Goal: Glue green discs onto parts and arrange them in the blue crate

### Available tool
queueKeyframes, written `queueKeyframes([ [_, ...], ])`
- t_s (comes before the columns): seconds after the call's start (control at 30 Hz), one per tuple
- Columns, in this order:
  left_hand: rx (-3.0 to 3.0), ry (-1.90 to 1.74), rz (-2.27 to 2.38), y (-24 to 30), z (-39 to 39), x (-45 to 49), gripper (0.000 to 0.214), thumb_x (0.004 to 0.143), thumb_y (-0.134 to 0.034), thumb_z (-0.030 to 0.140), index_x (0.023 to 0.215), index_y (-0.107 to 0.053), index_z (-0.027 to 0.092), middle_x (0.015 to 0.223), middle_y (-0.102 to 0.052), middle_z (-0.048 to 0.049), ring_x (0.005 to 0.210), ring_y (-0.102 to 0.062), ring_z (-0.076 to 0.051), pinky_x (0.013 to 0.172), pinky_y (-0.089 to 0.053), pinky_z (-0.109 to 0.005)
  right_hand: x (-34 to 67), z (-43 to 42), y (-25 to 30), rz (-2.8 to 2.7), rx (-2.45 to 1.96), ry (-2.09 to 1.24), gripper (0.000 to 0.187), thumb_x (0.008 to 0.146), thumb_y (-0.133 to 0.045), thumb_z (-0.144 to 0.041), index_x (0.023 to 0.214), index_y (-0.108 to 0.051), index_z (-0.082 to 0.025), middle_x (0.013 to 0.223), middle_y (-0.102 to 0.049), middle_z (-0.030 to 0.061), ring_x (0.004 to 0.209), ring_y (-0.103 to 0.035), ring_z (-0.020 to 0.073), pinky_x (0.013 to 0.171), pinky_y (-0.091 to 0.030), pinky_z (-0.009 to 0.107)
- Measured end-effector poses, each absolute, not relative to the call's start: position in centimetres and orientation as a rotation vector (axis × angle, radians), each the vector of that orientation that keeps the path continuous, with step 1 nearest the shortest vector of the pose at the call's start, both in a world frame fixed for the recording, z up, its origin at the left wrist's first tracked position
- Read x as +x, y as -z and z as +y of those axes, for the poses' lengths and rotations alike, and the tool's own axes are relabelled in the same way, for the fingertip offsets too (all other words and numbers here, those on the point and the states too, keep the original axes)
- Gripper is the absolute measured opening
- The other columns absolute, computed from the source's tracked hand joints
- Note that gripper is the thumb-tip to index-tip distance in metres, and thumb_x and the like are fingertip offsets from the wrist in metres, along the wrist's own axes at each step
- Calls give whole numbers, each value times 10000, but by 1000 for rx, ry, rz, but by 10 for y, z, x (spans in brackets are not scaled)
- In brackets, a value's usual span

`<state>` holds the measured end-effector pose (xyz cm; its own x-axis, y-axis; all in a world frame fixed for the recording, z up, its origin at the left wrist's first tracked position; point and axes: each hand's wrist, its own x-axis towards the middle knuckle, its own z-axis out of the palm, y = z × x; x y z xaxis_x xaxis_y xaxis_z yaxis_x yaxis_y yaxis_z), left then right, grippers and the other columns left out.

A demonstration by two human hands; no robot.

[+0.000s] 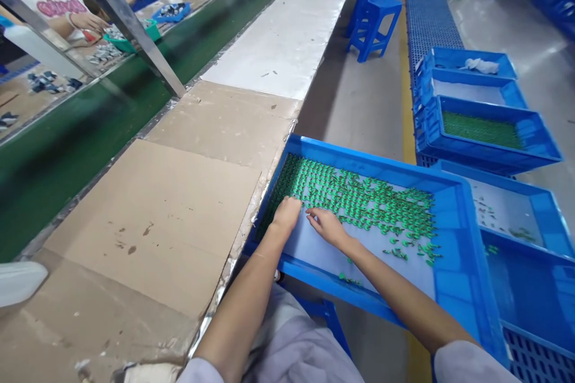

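Observation:
A blue plastic tray (377, 161) holds many small green parts (341, 191) with dark ends, set in close rows on a pale liner (314, 251). Over the tray's left side is my left hand (287, 212), its fingers curled closed beside the rows. Just to its right, my right hand (327, 226) has thumb and fingertips brought together in a pinch at the near edge of the rows. Whatever either hand holds is too small or hidden to make out. A few loose green parts (348, 279) lie near the tray's front wall and towards its right side.
A cardboard-covered bench (179, 191) runs along my left, past a metal post (135, 24) and a green conveyor belt (188, 54). Across it people handle small parts. Stacked blue crates (489, 155) stand to the right. Blue stools (377, 24) are farther ahead.

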<state>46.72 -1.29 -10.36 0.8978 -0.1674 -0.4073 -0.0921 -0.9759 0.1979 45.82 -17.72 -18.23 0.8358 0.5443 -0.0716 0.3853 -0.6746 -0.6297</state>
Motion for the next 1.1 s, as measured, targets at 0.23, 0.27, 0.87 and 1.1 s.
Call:
queueKeyframes([
  [0.23,2844,535,-254,119,-8,468,251,938,-500,35,1028,-722,111,1090,-704,-138,1138,-617,-223,1017,-473,-338,459,-158,178,-527,-2492,-603,337,985,-494,-224,1289,-625,-165,1081,-762,73,1052,-698,211,871,-481,261],
  [0.27,2833,515,-246,120,-6,467,251,928,-514,36,1039,-725,117,1091,-701,-140,1132,-613,-225,1018,-463,-325,460,-156,177,-510,-2513,-617,339,990,-488,-232,1295,-622,-173,1089,-763,71,1058,-698,210,868,-479,258],
  [0.87,2843,335,14,142,12,460,193,874,-590,106,967,-752,155,1032,-651,-108,1086,-526,-268,928,-406,-352,460,-130,174,-479,-2718,-606,312,1014,-443,-351,1239,-615,-219,1152,-746,86,1057,-707,251,807,-502,296],
  [1.1,2838,307,15,143,10,463,194,893,-577,110,943,-753,173,1007,-654,-98,1072,-536,-247,948,-404,-345,464,-124,173,-485,-2817,-629,337,1038,-366,-345,1206,-617,-195,1045,-763,131,972,-732,259,788,-514,313],
])
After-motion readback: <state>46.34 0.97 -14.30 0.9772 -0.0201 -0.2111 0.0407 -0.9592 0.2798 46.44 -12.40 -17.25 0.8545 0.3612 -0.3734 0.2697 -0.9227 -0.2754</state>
